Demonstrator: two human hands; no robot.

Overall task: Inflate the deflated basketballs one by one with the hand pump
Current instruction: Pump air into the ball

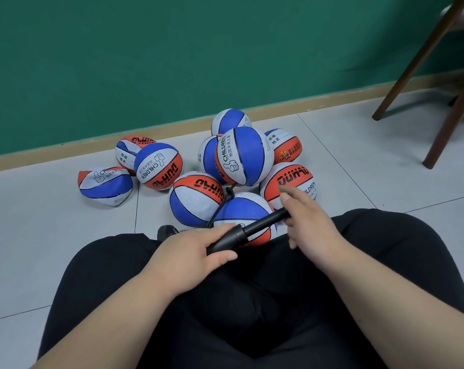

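**While knees [385,249] pin the basketball [241,209], the hand pump [252,230] works**

Because the basketball is wedged between my knees, both hands are free for the hand pump, whose hose [221,207] runs to the ball's top. My left hand [196,251] grips the barrel, tilted up to the right. My right hand [308,222] lies open, loose-fingered, against the handle end.

The forearms are bare down to the left hand [196,253] and right hand [312,225]. Both thighs wear plain black soft-cloth trousers [252,302]; a dark rounded shape [168,231] beyond may be a shoe.
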